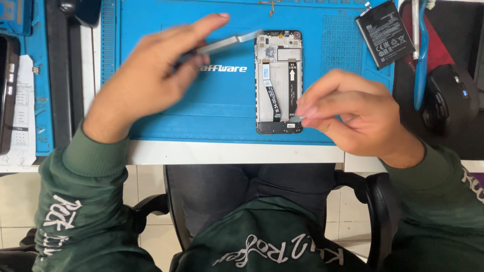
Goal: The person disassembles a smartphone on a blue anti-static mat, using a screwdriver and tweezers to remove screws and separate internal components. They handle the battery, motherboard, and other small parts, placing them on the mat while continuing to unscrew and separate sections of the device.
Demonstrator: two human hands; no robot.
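Your left hand (151, 75) grips metal tweezers (229, 43), tips at the opened phone (279, 81) on the blue mat (212, 100). Right hand (353, 113) pinches a tiny part at the frame's lower edge. Flat black battery (385, 34) lies apart.

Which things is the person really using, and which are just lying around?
In use:
left hand holding metal tweezers
right hand pinching a tiny part by the opened phone
blue work mat under the phone

Just lying about:
black battery
black computer mouse
dark phone at the left edge
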